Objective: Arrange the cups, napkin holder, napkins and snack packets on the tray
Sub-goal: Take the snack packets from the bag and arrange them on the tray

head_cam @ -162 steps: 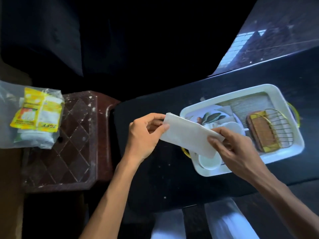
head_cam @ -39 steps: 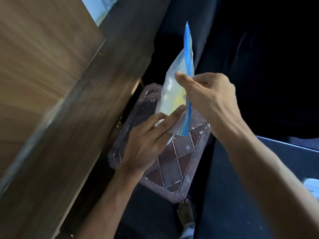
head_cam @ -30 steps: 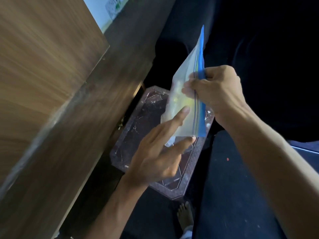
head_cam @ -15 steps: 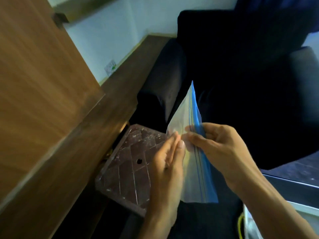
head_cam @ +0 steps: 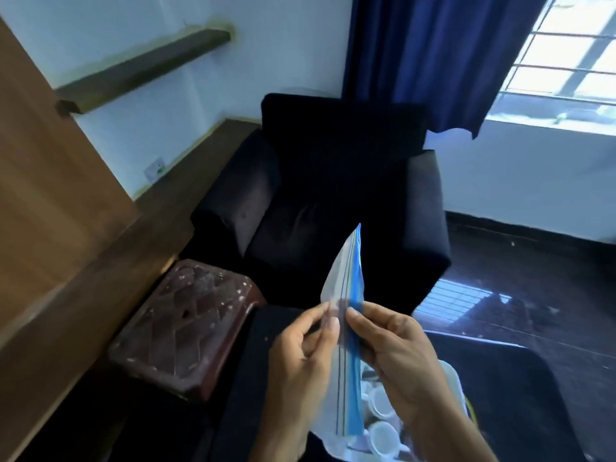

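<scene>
The zip bag (head_cam: 346,278) hangs in front of the cups (head_cam: 383,435) on the tray (head_cam: 452,373), screening them. Open room lies left, above the stool (head_cam: 186,328).

A black armchair (head_cam: 333,208) stands far, below a blue curtain (head_cam: 416,55). A brown stool (head_cam: 186,325) sits left, just beside it.

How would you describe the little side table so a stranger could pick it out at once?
Find the black armchair below the blue curtain. Between it and the wooden panelling sits the side table. It alone is reddish-brown, with a diamond-patterned, white-speckled top.
</scene>
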Motion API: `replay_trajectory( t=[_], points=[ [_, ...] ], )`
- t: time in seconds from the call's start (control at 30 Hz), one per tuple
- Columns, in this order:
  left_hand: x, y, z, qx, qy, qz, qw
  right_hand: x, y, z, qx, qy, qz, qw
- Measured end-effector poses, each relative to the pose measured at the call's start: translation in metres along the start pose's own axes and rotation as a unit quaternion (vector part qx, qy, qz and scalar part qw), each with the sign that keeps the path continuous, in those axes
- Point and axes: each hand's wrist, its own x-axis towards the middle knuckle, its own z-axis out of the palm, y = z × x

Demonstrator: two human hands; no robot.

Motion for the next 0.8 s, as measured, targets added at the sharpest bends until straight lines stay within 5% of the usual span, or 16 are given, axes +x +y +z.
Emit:
replay_trajectory(
  t=[0.23, 0.47, 0.8],
  points=[
    [-0.051, 0.022, 0.057, 0.113, -0.002, 0.066, 0.991, -0.065, -0.022, -0.041, -0.052, 0.076, -0.051, 0.994],
    [-0.05, 0.015, 0.079, 0.062, -0.09, -0.012, 0.994, -0.101, -0.026, -0.058, -0.217, 0.188, -0.085, 0.954],
    [-0.053, -0.004, 0.116, -0.041, -0.155, -0.135, 0.978, -0.115, -0.012, -0.096, -0.104, 0.222, 0.001, 0.969]
  ],
)
